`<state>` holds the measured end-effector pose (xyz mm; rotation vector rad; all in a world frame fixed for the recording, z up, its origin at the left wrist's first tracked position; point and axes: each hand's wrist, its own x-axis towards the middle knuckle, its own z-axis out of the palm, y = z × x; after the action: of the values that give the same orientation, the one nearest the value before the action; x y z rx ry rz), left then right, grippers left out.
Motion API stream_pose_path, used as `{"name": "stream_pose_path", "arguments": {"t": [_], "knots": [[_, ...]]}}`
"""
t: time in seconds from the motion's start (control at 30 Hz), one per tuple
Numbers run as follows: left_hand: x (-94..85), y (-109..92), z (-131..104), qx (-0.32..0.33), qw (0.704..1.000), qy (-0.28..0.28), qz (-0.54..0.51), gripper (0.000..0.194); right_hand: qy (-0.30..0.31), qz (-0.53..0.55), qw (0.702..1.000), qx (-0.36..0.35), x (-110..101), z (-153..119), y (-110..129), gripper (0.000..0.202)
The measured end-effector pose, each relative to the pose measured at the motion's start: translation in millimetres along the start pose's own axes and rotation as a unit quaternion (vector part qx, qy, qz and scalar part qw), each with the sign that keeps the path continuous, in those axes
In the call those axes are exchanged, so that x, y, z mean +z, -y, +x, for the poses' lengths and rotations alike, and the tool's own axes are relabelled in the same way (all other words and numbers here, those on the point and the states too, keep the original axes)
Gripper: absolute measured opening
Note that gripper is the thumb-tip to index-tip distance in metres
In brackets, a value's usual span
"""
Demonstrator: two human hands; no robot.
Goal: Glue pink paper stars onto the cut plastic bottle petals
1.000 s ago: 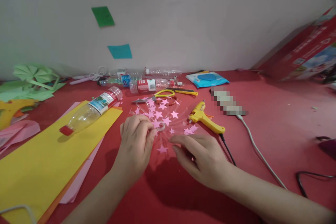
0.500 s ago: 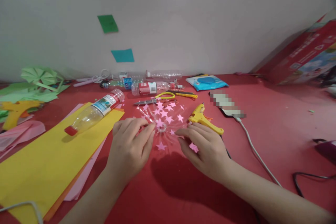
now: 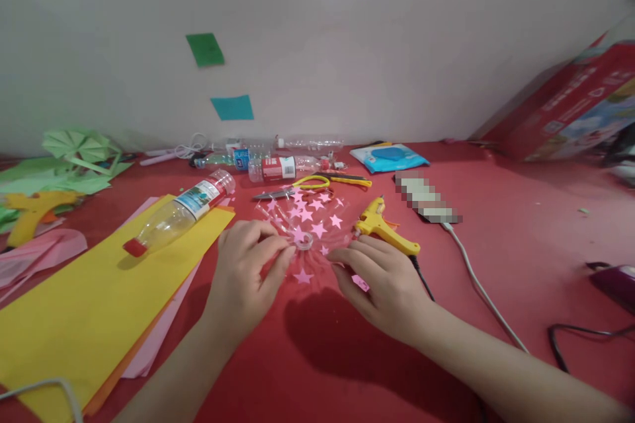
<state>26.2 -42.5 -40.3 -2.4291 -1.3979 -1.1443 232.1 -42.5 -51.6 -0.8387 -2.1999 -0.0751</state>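
Note:
Between my hands stands a cut clear plastic bottle [image 3: 304, 242], its neck ring up and its strips fanned out around it. Pink stars [image 3: 318, 230] are scattered over the strips, some perhaps on the table beneath. My left hand [image 3: 248, 264] is at its left side, thumb and fingertips pinched together on a transparent strip. Opposite, my right hand [image 3: 380, 277] pinches the right edge, fingers curled; the clear plastic there is hard to make out. A pink piece [image 3: 360, 283] shows partly behind the right thumb. The yellow glue gun [image 3: 384, 228] lies just beyond my right hand.
Scissors [image 3: 297, 189], a yellow utility knife [image 3: 347, 180] and several bottles [image 3: 280, 168] lie behind. Left are a labelled bottle [image 3: 181, 211] and yellow paper [image 3: 99, 284]. A wipes pack [image 3: 389, 157] and a phone [image 3: 426, 198] with its white cable are at right.
The left fingertips have drawn closer together, and the right fingers have shifted slightly left. The cut bottle stays almost where it was; the view has tilted slightly.

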Motion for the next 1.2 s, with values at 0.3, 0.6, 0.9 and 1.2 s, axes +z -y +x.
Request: {"name": "stream_pose_path", "arguments": {"t": [0.3,0.6,0.9,1.2], "knots": [[-2.0,1.9,-1.3,0.079,0.991,-0.059,0.095,0.018,0.025,-0.023,0.999,-0.003,1.2,-0.1,1.2,0.018],[-4.9,2.5,-0.4,0.026,0.996,-0.064,0.061,0.011,0.017,-0.02,1.0,-0.006,-0.1,-1.0,1.3,0.019],[-13.0,3.6,0.5,-0.084,0.988,-0.129,0.016,0.012,0.01,-0.019,1.0,-0.019,-1.2,-1.4,1.0,0.017],[-17.2,8.3,-1.3,-0.092,0.986,-0.139,-0.028,0.009,-0.038,-0.011,0.999,-0.016,-9.8,0.3,-4.7,0.015]]}}
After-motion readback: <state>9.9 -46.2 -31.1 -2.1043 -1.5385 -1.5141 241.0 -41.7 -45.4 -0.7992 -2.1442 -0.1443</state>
